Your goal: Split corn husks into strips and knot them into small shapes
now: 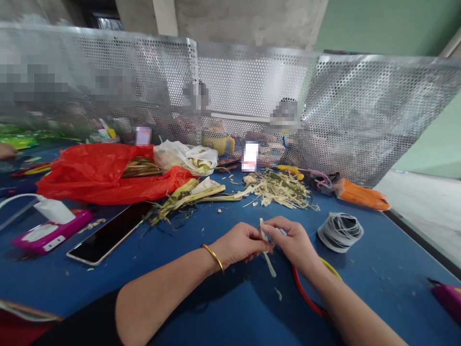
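Note:
My left hand (241,244), with a gold bangle (213,258) at the wrist, pinches a thin pale strip of plant stalk (267,262). From the other side my right hand (290,240) grips the same strip near its upper end, thumb pressed on it. The strip slants down between the hands above the blue table (223,307). Under my right forearm show a red curved band (305,293) and a yellow one (330,269), partly hidden. A small pale scrap (278,293) lies below the strip. Ahead sits a heap of shredded stalk pieces (284,190).
Unpeeled stalks (190,198) lie beside a red plastic bag (90,168). At left are a phone (108,238) and a purple power strip (54,233). A wound spool (340,232) and an orange packet (362,194) stand right. A perforated metal screen (248,77) closes off the back, people behind it.

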`<state>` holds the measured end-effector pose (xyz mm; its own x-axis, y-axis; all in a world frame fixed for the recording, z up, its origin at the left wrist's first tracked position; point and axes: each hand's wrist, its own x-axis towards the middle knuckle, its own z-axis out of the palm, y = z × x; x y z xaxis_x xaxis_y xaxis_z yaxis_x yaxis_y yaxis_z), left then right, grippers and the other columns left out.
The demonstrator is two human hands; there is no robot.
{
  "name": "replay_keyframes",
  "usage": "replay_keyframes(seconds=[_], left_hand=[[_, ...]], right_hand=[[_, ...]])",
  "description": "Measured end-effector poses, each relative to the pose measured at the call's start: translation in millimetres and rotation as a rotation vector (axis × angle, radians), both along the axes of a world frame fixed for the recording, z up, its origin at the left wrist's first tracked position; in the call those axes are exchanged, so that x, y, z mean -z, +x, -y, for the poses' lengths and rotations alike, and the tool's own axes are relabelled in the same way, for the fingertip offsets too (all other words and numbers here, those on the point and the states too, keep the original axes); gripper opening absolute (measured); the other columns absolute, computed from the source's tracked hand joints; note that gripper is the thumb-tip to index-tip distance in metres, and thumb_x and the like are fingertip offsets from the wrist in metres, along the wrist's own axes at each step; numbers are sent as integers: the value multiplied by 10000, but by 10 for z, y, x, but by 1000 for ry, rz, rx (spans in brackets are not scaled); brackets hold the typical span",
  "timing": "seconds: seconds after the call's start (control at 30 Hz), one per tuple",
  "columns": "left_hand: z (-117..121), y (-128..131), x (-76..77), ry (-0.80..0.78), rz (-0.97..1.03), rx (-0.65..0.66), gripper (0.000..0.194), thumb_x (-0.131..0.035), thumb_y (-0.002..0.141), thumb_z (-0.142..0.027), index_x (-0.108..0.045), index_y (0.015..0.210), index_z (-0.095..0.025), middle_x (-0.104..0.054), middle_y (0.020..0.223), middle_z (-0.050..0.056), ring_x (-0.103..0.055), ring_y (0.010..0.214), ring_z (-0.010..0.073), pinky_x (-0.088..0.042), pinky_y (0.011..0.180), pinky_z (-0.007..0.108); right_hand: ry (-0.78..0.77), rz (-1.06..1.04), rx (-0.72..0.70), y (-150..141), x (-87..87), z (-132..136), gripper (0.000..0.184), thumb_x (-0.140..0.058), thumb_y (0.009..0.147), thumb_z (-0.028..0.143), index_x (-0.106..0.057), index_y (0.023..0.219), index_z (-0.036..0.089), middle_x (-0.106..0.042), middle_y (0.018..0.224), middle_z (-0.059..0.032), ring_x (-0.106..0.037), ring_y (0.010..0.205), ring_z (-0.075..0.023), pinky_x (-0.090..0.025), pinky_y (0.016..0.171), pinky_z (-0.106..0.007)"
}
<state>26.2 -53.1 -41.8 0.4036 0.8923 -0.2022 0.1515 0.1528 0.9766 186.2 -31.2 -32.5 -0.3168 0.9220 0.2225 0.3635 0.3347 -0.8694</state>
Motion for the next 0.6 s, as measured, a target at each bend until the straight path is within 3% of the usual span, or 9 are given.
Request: replay_keyframes(seconds=[0.07,0.17,0.43,0.6], left_hand=[[8,9,15,22,-24,9,412,-649,687,-548,-666,654,-138,-432,453,-52,-371,410,67,-258,419,212],[15,26,9,18,-16,-11,417,-614,713,-551,-654,616,-148,-474,459,-37,-398,406,70,-292,427,207],[67,42,-57,-86,-10,41,214,-618,698,-332,-674,587,-159,-578,513,-2,-476,418,90,-402,462,222],[45,29,-52,-108,30,-2,258,-652,699,-388,-714,692,-138,-596,529,5,-479,422,81,-398,466,208]], right_hand=[[-120,-43,-63,-12,-20,22,253,-657,741,413,-645,640,182,-601,644,7,-551,559,-134,-438,549,-258],[-226,-144,-25,-23,-18,37,329,-674,703,448,-529,559,191,-517,537,39,-475,443,-110,-387,453,-245],[12,-82,210,-68,46,62,222,-649,692,354,-570,549,204,-581,619,1,-520,642,-160,-401,639,-278],[-62,-143,198,-60,28,35,226,-653,709,396,-627,624,189,-610,675,-18,-530,678,-169,-409,643,-279]])
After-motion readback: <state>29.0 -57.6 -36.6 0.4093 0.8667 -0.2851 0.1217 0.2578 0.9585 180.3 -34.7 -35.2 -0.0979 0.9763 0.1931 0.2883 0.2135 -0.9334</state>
